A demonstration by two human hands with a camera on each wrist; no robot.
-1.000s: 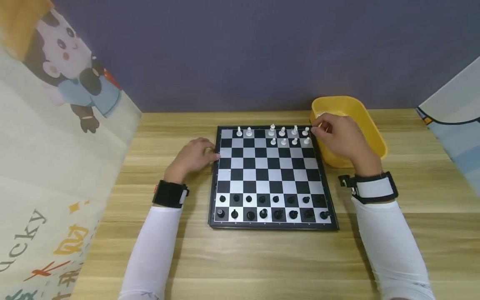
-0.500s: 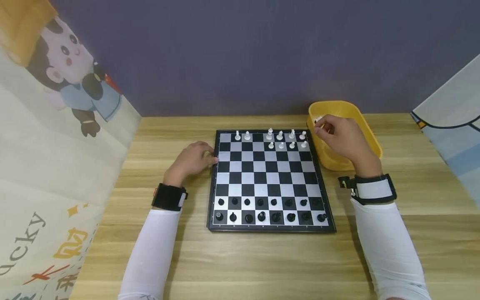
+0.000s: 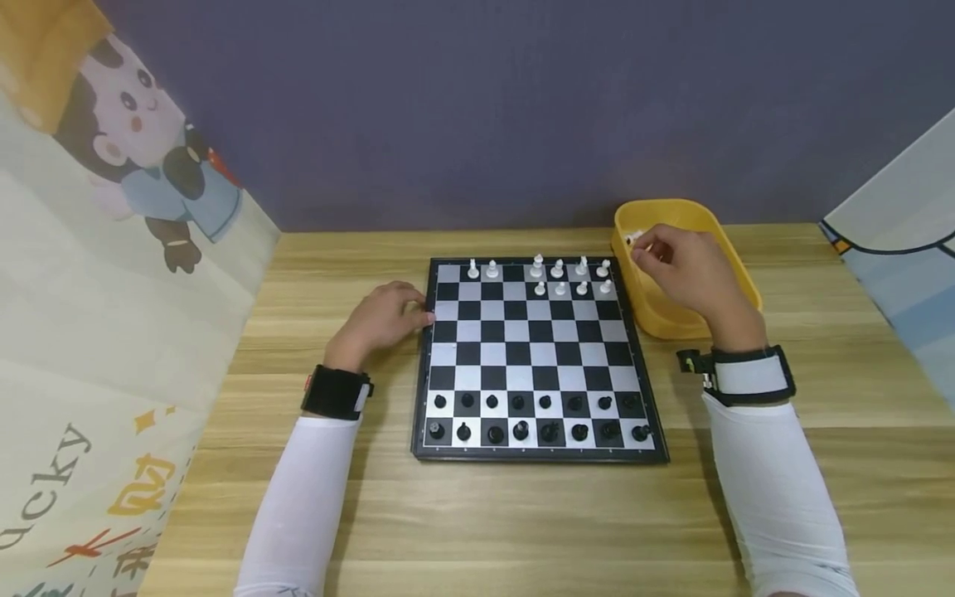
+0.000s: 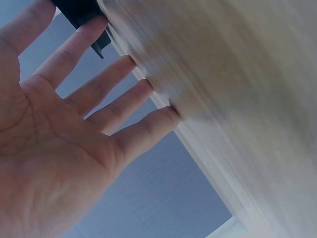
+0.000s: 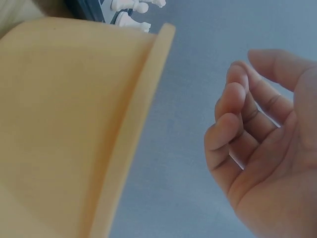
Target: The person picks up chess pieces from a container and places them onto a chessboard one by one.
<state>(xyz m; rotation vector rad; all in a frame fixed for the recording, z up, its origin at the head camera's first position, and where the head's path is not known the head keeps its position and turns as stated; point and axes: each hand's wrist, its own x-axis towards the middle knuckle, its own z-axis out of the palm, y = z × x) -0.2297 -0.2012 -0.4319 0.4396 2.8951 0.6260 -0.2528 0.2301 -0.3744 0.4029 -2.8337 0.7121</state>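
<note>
A chessboard [image 3: 530,356] lies on the table with black chess pieces [image 3: 521,429] filling the two near rows. White chess pieces [image 3: 537,267] stand along the far rows, mostly toward the right. My left hand [image 3: 382,315] rests at the board's left edge, thumb on the rim; its fingers [image 4: 101,84] are spread and fairly straight in the left wrist view. Over the yellow bin [image 3: 746,286] hovers my right hand [image 3: 690,269], fingers loosely curled. The right wrist view shows a gap between thumb and fingertips [image 5: 233,99], with nothing visible there. White pieces [image 3: 633,238] lie in the bin beside those fingertips.
The bin stands against the board's right edge, near the dark back wall [image 3: 448,124]. Wood-grain table [image 3: 522,522] extends in front and to both sides. A printed cartoon panel [image 3: 75,332] borders the left.
My right hand has shifted slightly right, from near the board's far right corner to over the bin. My left hand keeps its place at the board's edge. The head view has tilted a little.
</note>
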